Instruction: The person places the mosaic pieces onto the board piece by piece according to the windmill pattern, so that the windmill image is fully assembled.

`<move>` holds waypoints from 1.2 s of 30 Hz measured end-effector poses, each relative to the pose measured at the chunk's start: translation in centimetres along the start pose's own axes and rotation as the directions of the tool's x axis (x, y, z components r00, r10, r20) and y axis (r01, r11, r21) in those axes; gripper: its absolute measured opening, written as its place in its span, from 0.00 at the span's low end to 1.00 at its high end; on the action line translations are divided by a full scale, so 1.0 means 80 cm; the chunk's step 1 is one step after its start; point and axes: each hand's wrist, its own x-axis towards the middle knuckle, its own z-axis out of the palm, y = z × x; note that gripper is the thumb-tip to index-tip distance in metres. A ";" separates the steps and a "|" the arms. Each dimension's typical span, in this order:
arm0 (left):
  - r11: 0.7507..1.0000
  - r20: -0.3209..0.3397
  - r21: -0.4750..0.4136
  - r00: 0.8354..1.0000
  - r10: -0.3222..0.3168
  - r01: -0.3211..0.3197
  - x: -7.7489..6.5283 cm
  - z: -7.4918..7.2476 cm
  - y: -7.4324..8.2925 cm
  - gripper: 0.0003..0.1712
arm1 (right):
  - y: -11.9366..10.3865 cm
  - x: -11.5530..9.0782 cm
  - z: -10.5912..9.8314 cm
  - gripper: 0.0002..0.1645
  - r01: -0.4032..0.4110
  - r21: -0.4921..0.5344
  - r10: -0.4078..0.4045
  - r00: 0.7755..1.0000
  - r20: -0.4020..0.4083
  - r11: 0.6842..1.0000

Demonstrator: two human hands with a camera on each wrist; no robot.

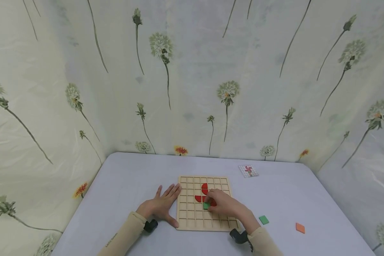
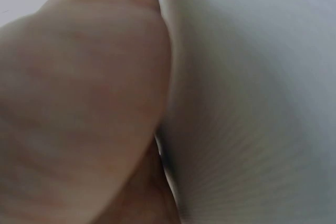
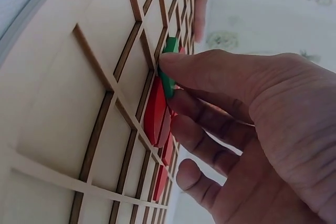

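A wooden grid board (image 1: 187, 215) lies on the table, with several red quarter-round tiles (image 1: 204, 186) set in cells around its middle. My right hand (image 1: 225, 204) pinches a green square tile (image 1: 206, 206) between thumb and finger. In the right wrist view the green tile (image 3: 168, 66) stands tilted at a cell, beside a red tile (image 3: 155, 113). My left hand (image 1: 161, 204) lies flat with spread fingers along the board's left edge. The left wrist view shows only that hand's skin (image 2: 79, 98) close up and a pale surface.
Right of the board lie another green square tile (image 1: 264, 219) and an orange tile (image 1: 300, 228). A small card (image 1: 248, 171) with a red flower pattern on a grid lies behind the board, to the right. Flower-printed cloth (image 1: 192, 78) rises behind the table (image 1: 121, 185).
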 end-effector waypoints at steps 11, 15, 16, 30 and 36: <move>1.000 -0.007 0.008 1.000 0.007 -0.007 0.001 0.001 -0.002 0.79 | 0.002 0.004 -0.001 0.09 0.016 0.038 -0.016 1.000 0.021 0.999; 1.000 -0.010 0.002 1.000 0.015 -0.015 0.001 0.001 -0.002 0.79 | 0.004 0.004 0.000 0.09 0.012 0.043 -0.013 1.000 0.025 0.999; 1.000 -0.011 -0.001 1.000 0.018 -0.018 0.001 0.002 -0.002 0.79 | 0.004 0.005 0.000 0.09 0.014 0.042 -0.015 1.000 0.025 0.999; 1.000 -0.006 0.003 1.000 0.010 -0.010 0.000 -0.001 0.001 0.79 | -0.003 0.005 0.003 0.11 -0.050 0.027 0.051 0.999 -0.007 0.998; 1.000 0.001 0.000 1.000 0.007 -0.007 0.000 0.000 0.002 0.78 | -0.001 0.005 0.005 0.11 -0.050 0.037 0.051 0.999 -0.011 0.998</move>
